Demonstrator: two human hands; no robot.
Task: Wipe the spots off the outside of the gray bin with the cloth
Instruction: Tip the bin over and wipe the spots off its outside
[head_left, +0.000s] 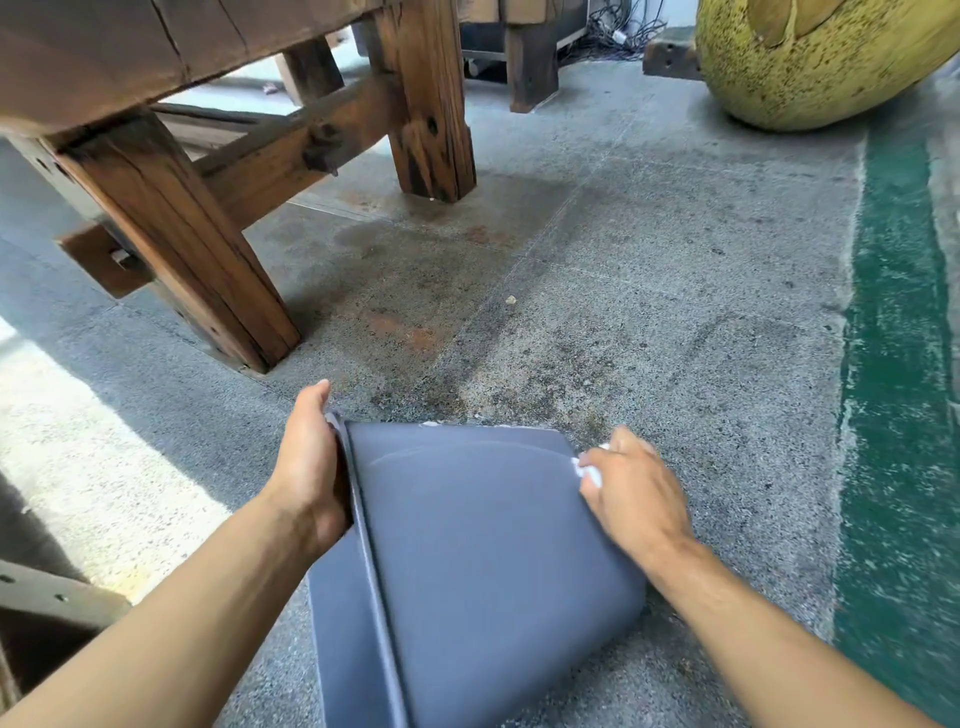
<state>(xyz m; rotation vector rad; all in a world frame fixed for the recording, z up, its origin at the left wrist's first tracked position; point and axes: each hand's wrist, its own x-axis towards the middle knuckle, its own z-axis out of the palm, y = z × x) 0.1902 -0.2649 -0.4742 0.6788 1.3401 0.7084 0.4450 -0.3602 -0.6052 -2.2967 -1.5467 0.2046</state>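
The gray bin (467, 561) lies tipped on its side on the concrete floor, its rim to the left and its base to the right. My left hand (309, 462) grips the bin's rim at the upper left. My right hand (631, 488) presses a small white cloth (589, 470) against the bin's upper right corner near the base; most of the cloth is hidden under my fingers. A faint curved streak shows on the bin's upper wall.
A heavy wooden bench (171, 208) with thick legs stands at the upper left. A large yellow-green rounded object (810, 67) sits at the upper right. A green painted stripe (898, 364) runs down the floor's right side. Cables lie at the back.
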